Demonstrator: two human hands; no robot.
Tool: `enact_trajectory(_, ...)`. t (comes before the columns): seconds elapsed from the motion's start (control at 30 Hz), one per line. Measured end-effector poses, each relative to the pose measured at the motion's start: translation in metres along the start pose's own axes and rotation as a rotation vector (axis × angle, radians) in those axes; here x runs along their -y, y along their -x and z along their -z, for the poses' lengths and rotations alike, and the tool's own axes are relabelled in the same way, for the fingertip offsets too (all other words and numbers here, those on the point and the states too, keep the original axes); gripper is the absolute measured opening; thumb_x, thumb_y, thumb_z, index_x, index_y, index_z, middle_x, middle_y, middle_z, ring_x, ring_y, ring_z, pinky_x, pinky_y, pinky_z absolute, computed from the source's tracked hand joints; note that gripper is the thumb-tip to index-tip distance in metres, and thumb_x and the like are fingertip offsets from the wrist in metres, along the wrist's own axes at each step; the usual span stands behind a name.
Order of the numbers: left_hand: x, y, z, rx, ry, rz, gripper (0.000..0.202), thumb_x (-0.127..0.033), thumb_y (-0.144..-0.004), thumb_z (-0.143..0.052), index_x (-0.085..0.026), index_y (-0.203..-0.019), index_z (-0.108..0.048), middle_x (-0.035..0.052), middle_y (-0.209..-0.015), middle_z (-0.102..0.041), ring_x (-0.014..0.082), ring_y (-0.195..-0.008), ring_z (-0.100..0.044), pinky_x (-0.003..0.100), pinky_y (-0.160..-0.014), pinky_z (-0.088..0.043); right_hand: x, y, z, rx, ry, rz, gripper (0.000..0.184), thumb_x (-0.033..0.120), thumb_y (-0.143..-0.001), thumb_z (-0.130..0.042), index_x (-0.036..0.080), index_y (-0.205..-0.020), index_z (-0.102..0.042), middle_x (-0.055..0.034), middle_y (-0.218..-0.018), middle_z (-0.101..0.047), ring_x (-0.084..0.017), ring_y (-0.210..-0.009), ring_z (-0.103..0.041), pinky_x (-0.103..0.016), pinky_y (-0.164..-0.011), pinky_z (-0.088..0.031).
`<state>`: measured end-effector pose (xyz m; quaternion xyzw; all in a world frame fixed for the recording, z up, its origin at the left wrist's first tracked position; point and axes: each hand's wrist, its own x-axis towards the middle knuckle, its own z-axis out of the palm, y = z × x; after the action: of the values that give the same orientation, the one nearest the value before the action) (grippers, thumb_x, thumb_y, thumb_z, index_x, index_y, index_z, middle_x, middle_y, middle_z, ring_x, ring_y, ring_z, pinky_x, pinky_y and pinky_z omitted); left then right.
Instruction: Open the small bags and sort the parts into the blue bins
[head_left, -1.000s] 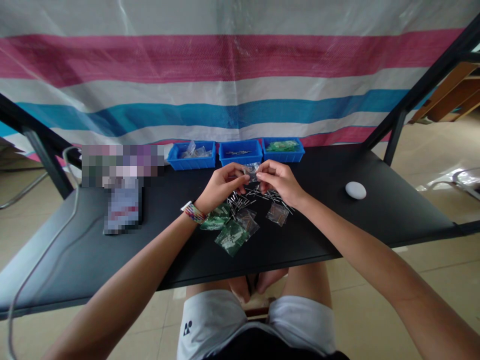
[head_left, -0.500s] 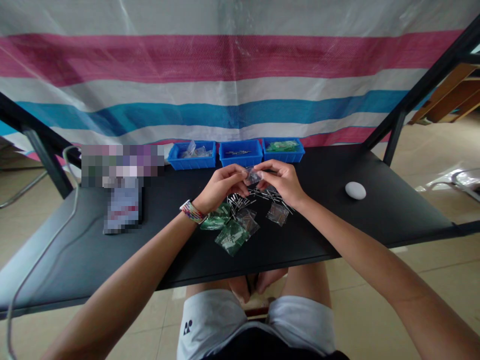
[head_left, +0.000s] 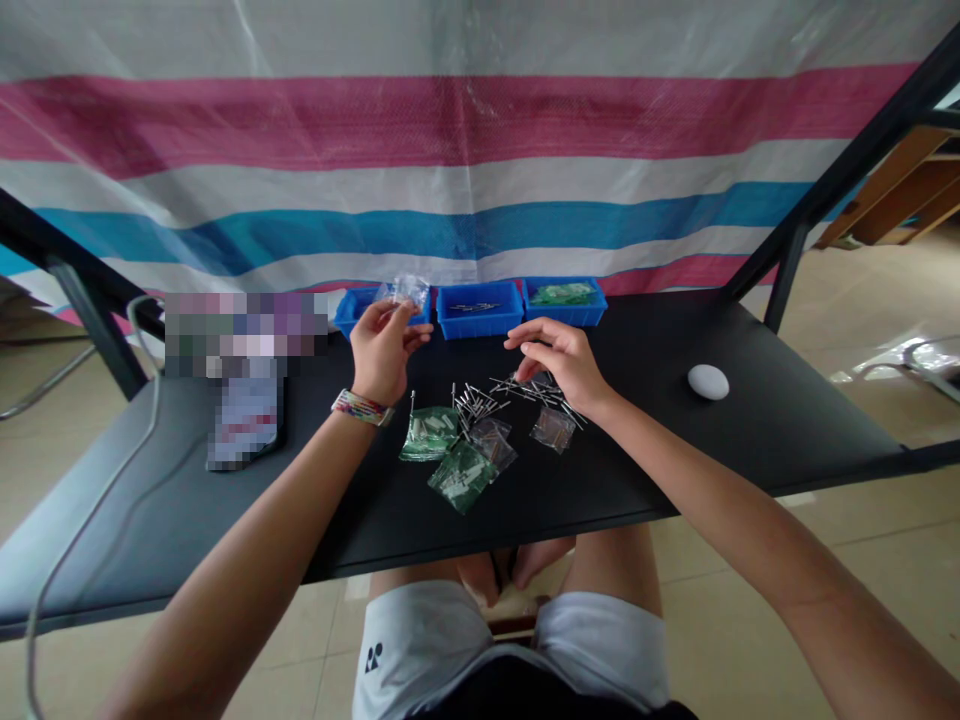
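Note:
My left hand (head_left: 386, 345) pinches a small clear plastic bag (head_left: 411, 292) at the front of the left blue bin (head_left: 352, 308). The bag's contents are too small to make out. My right hand (head_left: 559, 358) hovers above the scattered metal pins (head_left: 480, 403), its fingers apart and nothing in them. On the table in front of the hands lie two green bags (head_left: 431, 432) of small light pieces. Beside them are a clear bag (head_left: 495, 446) and, to the right, another clear bag (head_left: 553, 429) with thin parts inside.
The middle blue bin (head_left: 480, 325) holds several metal pins; the right blue bin (head_left: 564, 312) holds green bags. A white oval object (head_left: 709, 382) sits at the right of the black table (head_left: 637, 450). A cable (head_left: 112, 480) runs down the left side, near a blurred item (head_left: 246, 415).
My left hand has moved left and away from my right hand, carrying the clear bag to the left bin. My right hand has let go of the bag and stays nearly in place.

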<state>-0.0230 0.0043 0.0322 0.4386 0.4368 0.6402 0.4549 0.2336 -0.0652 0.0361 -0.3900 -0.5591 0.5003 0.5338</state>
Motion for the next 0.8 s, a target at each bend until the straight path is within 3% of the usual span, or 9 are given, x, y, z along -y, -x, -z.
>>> enact_trajectory(0.13,0.0,-0.008,0.01,0.008,0.066,0.082,0.031,-0.046,-0.091,-0.078,-0.023,-0.098,-0.058,0.0073,-0.104,-0.079,0.0191,-0.085,-0.082,0.024,-0.067,-0.064,0.001,0.0,0.001,0.024,0.017,-0.003,0.021,0.037,-0.083,-0.075,0.019,-0.094,-0.076,-0.0036,-0.091,-0.077,-0.013,-0.059,-0.07,-0.028,-0.059,-0.06)
enact_trajectory(0.27,-0.009,0.0,0.005,-0.09,0.223,0.177,0.021,-0.038,-0.096,-0.069,-0.023,-0.105,-0.056,0.0063,-0.117,-0.077,0.0211,-0.092,-0.083,0.023,-0.067,-0.062,0.005,-0.002,0.006,0.034,0.039,0.041,0.015,0.032,-0.083,-0.073,0.018,-0.088,-0.076,-0.0023,-0.081,-0.075,-0.012,-0.056,-0.067,-0.026,-0.057,-0.057)
enact_trajectory(0.37,-0.017,0.006,-0.001,-0.133,0.29,0.241,0.017,-0.031,-0.093,-0.067,-0.023,-0.097,-0.052,0.0028,-0.109,-0.074,0.0225,-0.092,-0.084,0.022,-0.067,-0.06,0.01,-0.004,0.01,0.074,0.074,0.074,0.012,0.029,-0.083,-0.072,0.018,-0.087,-0.076,-0.0024,-0.079,-0.076,-0.012,-0.054,-0.066,-0.026,-0.056,-0.055)
enact_trajectory(0.53,-0.024,0.008,-0.004,-0.104,0.332,0.293,0.023,-0.026,-0.085,-0.068,-0.023,-0.085,-0.045,0.0018,-0.094,-0.067,0.0266,-0.097,-0.084,0.024,-0.07,-0.06,0.021,-0.004,0.017,0.144,0.201,0.082,0.01,0.026,-0.084,-0.069,0.018,-0.086,-0.075,-0.0024,-0.079,-0.075,-0.013,-0.056,-0.065,-0.026,-0.057,-0.052)
enact_trajectory(0.67,-0.029,0.011,-0.004,-0.063,0.412,0.323,0.017,-0.022,-0.084,-0.065,-0.023,-0.085,-0.047,0.0037,-0.093,-0.066,0.0295,-0.109,-0.082,0.025,-0.075,-0.063,0.036,-0.003,0.031,0.39,0.472,-0.009,0.009,0.023,-0.083,-0.067,0.019,-0.084,-0.075,-0.0019,-0.076,-0.073,-0.014,-0.061,-0.064,-0.026,-0.059,-0.048)
enact_trajectory(0.8,-0.037,0.016,-0.005,-0.02,0.586,0.366,0.006,-0.016,-0.088,-0.056,-0.021,-0.092,-0.054,0.0095,-0.102,-0.072,0.029,-0.126,-0.077,0.026,-0.09,-0.065,0.049,-0.002,0.047,0.693,0.771,-0.153,0.013,0.03,-0.08,-0.078,0.018,-0.083,-0.077,-0.0017,-0.072,-0.073,-0.016,-0.067,-0.065,-0.027,-0.063,-0.045)
